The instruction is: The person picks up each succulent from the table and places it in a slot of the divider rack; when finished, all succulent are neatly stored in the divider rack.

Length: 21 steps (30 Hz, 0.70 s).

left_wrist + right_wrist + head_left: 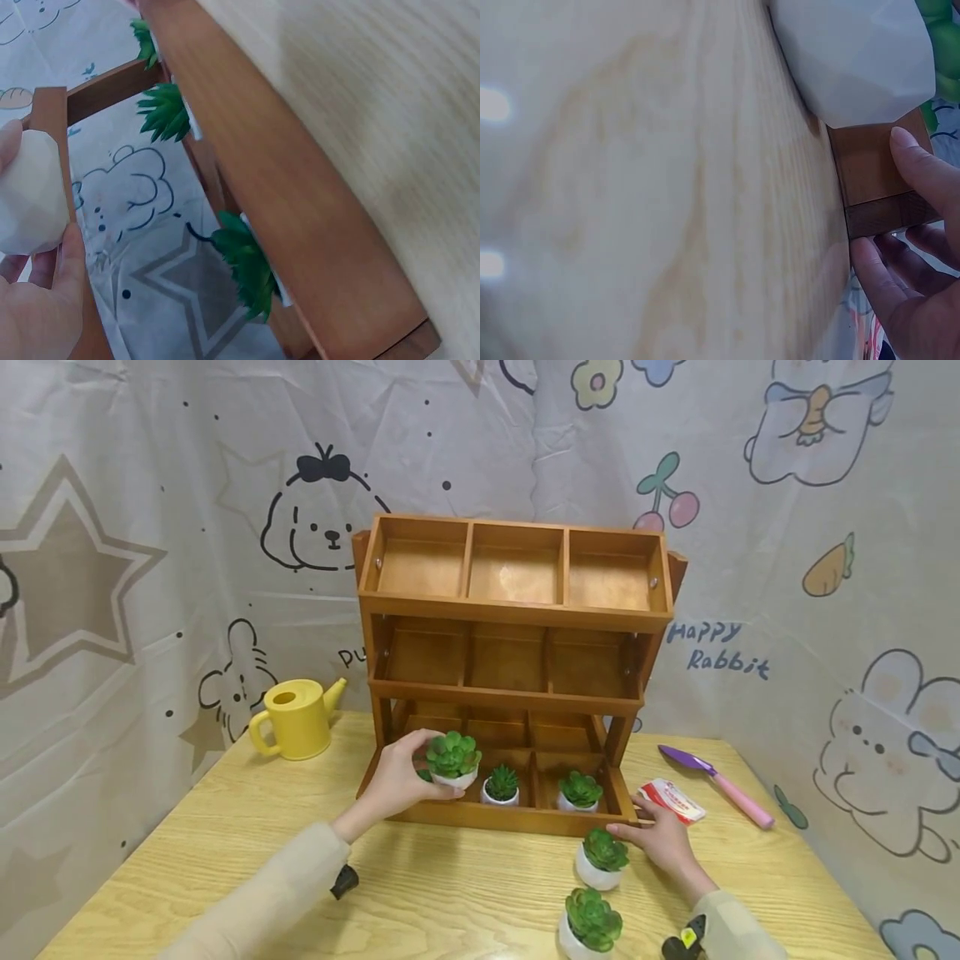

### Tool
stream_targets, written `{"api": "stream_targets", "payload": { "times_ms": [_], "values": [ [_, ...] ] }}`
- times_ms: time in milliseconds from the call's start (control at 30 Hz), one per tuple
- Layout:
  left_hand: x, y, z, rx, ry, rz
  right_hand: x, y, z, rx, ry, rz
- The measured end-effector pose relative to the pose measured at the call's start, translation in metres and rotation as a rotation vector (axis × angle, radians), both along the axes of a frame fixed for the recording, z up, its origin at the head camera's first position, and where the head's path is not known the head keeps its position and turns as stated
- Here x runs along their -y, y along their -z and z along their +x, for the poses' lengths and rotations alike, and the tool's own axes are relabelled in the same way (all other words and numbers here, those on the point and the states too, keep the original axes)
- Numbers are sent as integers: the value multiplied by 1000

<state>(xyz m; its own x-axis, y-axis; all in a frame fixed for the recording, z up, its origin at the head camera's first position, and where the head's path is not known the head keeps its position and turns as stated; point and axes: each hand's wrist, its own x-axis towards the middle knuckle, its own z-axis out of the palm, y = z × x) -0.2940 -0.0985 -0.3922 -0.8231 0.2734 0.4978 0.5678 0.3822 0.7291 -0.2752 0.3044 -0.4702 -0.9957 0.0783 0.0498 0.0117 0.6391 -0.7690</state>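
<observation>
My left hand grips a potted succulent by its white pot, raised over the left part of the wooden shelf's bottom tier. A spiky little plant sits in that tier's middle, and a rosette succulent in its right section. Behind the left hand, another plant in the tier is mostly hidden in the head view. My right hand holds the tier's front right corner, thumb against the front board and fingers around the end.
Two more potted succulents, one nearer the shelf and one nearer me, stand on the table before the right section. A yellow watering can is at the back left. On the right lie a red-and-white packet and a purple trowel with a pink handle.
</observation>
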Motion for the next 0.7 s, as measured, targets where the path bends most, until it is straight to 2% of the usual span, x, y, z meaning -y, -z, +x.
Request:
{"api": "stream_targets", "payload": {
  "times_ms": [167, 333, 600, 700],
  "values": [
    [2, -6, -5, -56, -50, 37, -1, -1, 0, -2, -5, 3],
    [4, -12, -9, -151, -159, 78, -1, 0, 0, 2, -4, 14],
    [7, -21, -16, -160, -276, 201, -1, -1, 0, 4, -7, 15],
    [8, -24, -19, -178, -294, 246, -1, 0, 0, -3, -5, 2]
  ]
}}
